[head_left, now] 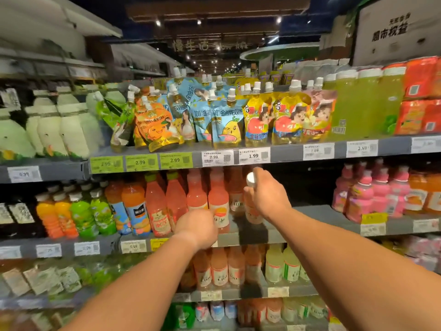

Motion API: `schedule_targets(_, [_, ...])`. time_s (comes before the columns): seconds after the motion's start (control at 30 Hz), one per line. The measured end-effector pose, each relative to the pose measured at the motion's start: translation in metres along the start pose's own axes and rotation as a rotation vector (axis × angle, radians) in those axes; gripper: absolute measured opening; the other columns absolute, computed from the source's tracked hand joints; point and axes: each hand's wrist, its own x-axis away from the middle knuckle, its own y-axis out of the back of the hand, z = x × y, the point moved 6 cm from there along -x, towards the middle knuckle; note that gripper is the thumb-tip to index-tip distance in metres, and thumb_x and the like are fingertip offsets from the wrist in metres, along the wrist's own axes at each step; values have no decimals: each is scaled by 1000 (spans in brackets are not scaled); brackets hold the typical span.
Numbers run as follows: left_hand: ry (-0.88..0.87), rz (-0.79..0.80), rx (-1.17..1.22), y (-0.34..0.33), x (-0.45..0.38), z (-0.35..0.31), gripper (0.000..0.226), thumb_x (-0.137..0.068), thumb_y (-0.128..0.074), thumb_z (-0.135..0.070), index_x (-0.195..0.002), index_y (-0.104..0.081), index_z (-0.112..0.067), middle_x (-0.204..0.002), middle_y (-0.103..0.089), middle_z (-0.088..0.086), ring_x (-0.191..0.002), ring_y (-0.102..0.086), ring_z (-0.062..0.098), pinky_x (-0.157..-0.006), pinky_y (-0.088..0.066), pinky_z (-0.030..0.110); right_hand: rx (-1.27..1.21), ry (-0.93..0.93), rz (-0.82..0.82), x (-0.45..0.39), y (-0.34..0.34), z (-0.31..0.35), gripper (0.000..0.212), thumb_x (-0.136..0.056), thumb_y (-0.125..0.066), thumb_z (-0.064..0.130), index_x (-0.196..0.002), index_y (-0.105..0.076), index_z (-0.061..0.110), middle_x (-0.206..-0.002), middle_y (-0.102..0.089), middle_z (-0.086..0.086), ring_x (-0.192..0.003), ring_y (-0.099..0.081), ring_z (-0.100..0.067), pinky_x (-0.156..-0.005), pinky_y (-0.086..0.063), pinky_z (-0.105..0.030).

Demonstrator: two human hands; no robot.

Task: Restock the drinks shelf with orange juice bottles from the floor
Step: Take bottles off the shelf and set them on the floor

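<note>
Pinkish-orange juice fills the bottle [253,206] the right hand [268,195] has hold of — fingers curled round its neck just under the white cap [250,179], bottle upright with its base at the front part of the middle shelf [310,212], right next to a row of matching bottles [217,199]. That's the only view, from the head camera looking at the shelving. The left hand [196,226] is lower and to the left, knuckles toward the camera, fingers bent in at the label of the front bottle in that row; looks like it's touching it, but I can't really tell if it's gripping or just resting there since the fingertips are hidden. To the right of the held bottle the shelf is a bare grey stretch, then a cluster of pink bottles [372,194]. Left of the row there are green-capped reddish bottles [156,206], then orange bottles with blue labels [133,209], then green [95,213] and yellow-orange ones [55,216]. One shelf up — spouted drink pouches [226,118] in blue, yellow and orange, with tall pale green bottles [362,103] to their right and price tags [254,156] along the edge. One shelf down, more pinkish bottles [219,268] and some pale yellow ones [282,266].
</note>
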Motion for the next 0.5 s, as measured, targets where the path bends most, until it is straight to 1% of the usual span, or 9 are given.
schedule_targets(0.1, [76,24,-1,-3,-3,0,31,-86,-52,-35,-114,-61,-27,-110,-67,0,-100,-64,26,-85,-55,39,10,59,81,-19,-15,-4,19,-93,-58,32,-98,-44,20,-97,-56,-4,-82,-61,-29,-69,-50,-41])
schedule_targets(0.2, [159,31,-2,-2,-8,-1,34,-86,-52,-36,-117,-62,-25,-116,-67,3,-104,-63,27,-90,-53,39,46,87,164,-36,-28,-9,28,-94,-58,37,-105,-52,12,-103,-60,-10,-92,-63,-33,-74,-49,-39])
schedule_targets(0.27, [197,35,-4,-5,-10,-7,31,-86,-52,-36,-112,-62,-25,-113,-67,4,-101,-64,27,-87,-54,39,67,107,206,-47,-34,-12,31,-94,-57,39,-101,-55,9,-99,-61,-10,-92,-62,-32,-73,-46,-37])
schedule_targets(0.33, [230,30,-25,-6,-8,-13,28,-85,-52,-36,-108,-62,-24,-109,-67,4,-98,-64,28,-83,-55,39,66,104,256,-55,-41,-15,29,-94,-58,40,-91,-56,11,-90,-60,-8,-87,-61,-29,-69,-43,-33])
schedule_targets(0.37, [243,24,-36,-6,-8,-16,28,-85,-52,-35,-108,-62,-25,-109,-67,4,-98,-64,28,-82,-55,38,83,109,276,-59,-44,-16,27,-94,-60,38,-89,-60,12,-88,-62,-8,-85,-62,-28,-70,-44,-33])
schedule_targets(0.43, [261,16,-42,-6,-9,-19,28,-84,-53,-35,-109,-62,-25,-108,-67,3,-98,-64,28,-81,-55,38,142,130,303,-67,-51,-17,21,-93,-60,30,-91,-68,12,-93,-69,-10,-90,-66,-31,-74,-48,-33])
schedule_targets(0.5, [281,14,-46,-6,-10,-21,28,-83,-52,-34,-107,-63,-26,-107,-68,3,-96,-64,27,-80,-55,38,168,146,321,-72,-56,-16,24,-94,-58,31,-93,-70,11,-96,-70,-10,-93,-65,-32,-74,-48,-31])
